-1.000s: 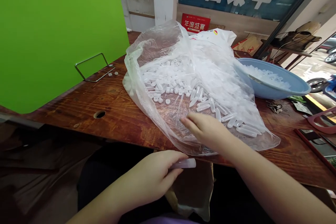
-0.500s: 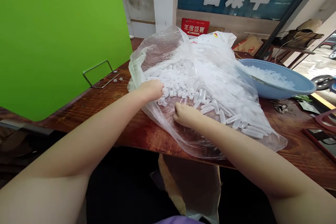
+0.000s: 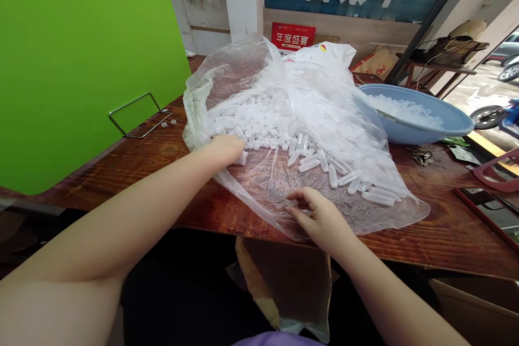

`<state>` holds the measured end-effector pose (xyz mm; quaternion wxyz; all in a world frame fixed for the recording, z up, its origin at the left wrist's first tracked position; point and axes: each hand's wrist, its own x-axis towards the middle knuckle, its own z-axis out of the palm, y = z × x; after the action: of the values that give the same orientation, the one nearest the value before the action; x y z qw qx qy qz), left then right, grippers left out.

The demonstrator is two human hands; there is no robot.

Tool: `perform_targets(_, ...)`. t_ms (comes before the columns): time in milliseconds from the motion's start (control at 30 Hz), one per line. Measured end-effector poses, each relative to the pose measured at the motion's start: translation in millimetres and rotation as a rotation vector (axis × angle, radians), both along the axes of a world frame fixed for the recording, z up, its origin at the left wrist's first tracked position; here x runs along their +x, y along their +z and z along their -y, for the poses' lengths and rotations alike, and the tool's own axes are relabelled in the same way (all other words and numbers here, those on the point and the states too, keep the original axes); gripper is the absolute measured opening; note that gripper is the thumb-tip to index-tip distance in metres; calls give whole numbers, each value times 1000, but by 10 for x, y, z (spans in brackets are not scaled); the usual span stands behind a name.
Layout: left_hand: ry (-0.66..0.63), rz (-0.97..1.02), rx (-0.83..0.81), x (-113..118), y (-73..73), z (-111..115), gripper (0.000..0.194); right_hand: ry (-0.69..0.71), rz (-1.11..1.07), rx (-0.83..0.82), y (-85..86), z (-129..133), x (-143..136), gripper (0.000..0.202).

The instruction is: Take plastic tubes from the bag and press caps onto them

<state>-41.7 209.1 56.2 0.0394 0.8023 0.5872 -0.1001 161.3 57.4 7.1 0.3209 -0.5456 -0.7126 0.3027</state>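
Observation:
A clear plastic bag lies spread on the table, its mouth facing me. Small white plastic caps and translucent pointed plastic tubes are heaped inside it. My left hand is at the left edge of the heap, fingers curled and mostly hidden. A tube stands up just beside its fingertips; whether the hand grips it is unclear. Closer to the table edge, my right hand pinches a small translucent white piece, which looks like a cap, between thumb and fingers over the bag's front part.
A blue basin of white pieces stands to the right. Keys and a red-edged phone lie nearby. A green board with a wire stand rises on the left. Below the table edge is an open cardboard box.
My right hand has moved away from the heap, toward me and to the right, and its pinched fingers now show. My left hand stays at the heap. The view has shifted slightly.

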Motion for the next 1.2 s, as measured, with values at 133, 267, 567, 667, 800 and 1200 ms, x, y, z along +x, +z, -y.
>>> perform_targets(133, 58, 105, 138, 71, 34, 128, 31, -112, -259, 25, -142, 144, 5, 26)
perform_targets(267, 76, 589, 183, 215, 97, 655, 37, -156, -437, 107, -165, 248, 5, 24)
perform_targets(567, 433, 2071, -637, 567, -337, 1795, 29, -97, -477, 433, -191, 512, 52, 30)
perform_targets(667, 502, 2088, -653, 574, -396, 1847, 32, -121, -437, 476, -227, 554, 118, 31)
perform_targets(800, 476, 2042, -720, 544, -412, 1889, 29, -18, -397, 499, -227, 608, 170, 34)
perform_targets(1200, 339, 1869, -677, 540, -513, 2000, 26, 23, -151, 426, -200, 706, 216, 12)
